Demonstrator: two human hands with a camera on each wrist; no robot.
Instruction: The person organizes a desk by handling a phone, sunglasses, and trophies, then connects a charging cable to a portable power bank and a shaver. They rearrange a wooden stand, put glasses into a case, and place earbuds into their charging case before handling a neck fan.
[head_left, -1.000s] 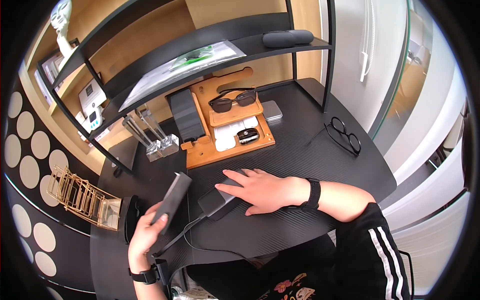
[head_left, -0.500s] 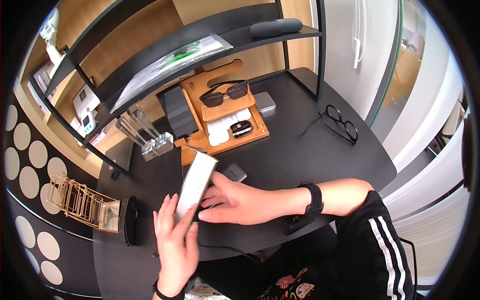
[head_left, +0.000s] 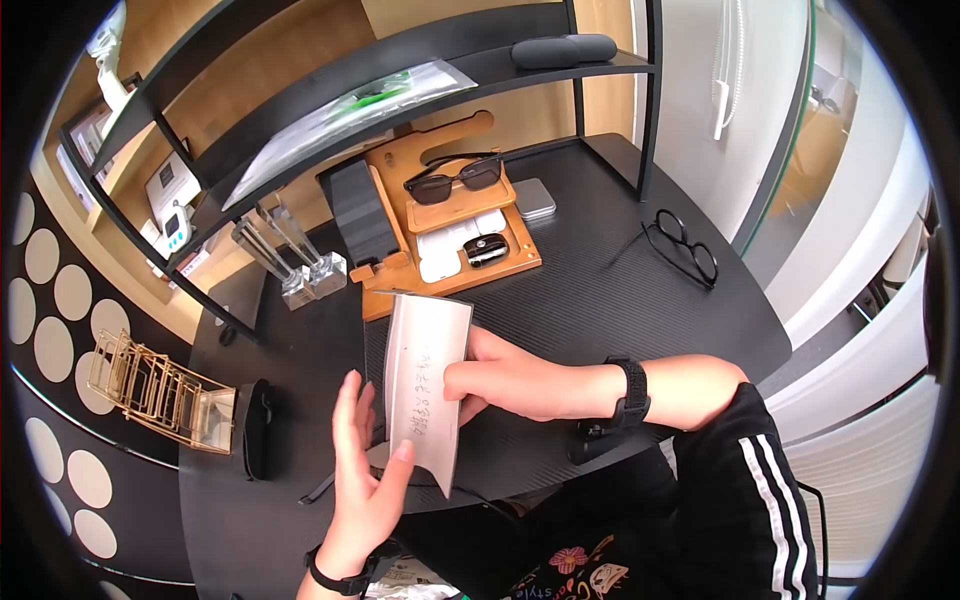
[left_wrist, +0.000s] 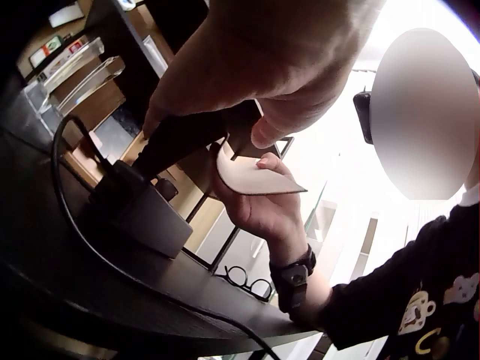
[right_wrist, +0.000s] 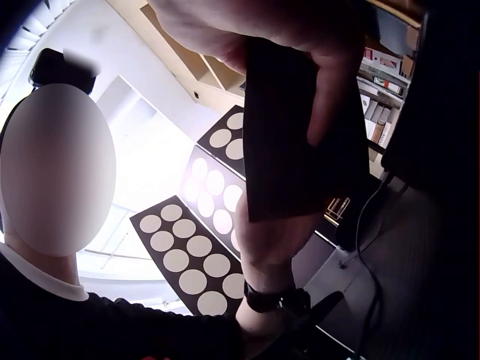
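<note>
A thin folded holder (head_left: 425, 380), pale with handwriting inside and dark outside, is upright above the desk. My right hand (head_left: 525, 382) grips its right edge, thumb on the pale face. Beside the lower left edge is my left hand (head_left: 368, 495), its fingers extended and its thumb tip by the pale face; contact is unclear. The left wrist view shows the holder (left_wrist: 251, 178) curved in the right hand (left_wrist: 266, 217). Its dark outside (right_wrist: 289, 150) fills the middle of the right wrist view. A dark box with a cable (left_wrist: 157, 217) lies on the desk, mostly hidden in the head view.
Behind the hands, a wooden stand (head_left: 405, 300) carries sunglasses (head_left: 455, 183) and a key fob (head_left: 487, 249). Round eyeglasses (head_left: 683, 247) lie on the right. Clear trophies (head_left: 315, 280) and a gold wire rack (head_left: 160, 395) are at left. A black shelf (head_left: 540, 75) spans the back.
The holder has come from the left to in front of my body and turned its pale inside up. My right hand has left the box on the desk and taken the holder's edge; my left hand's fingers have straightened.
</note>
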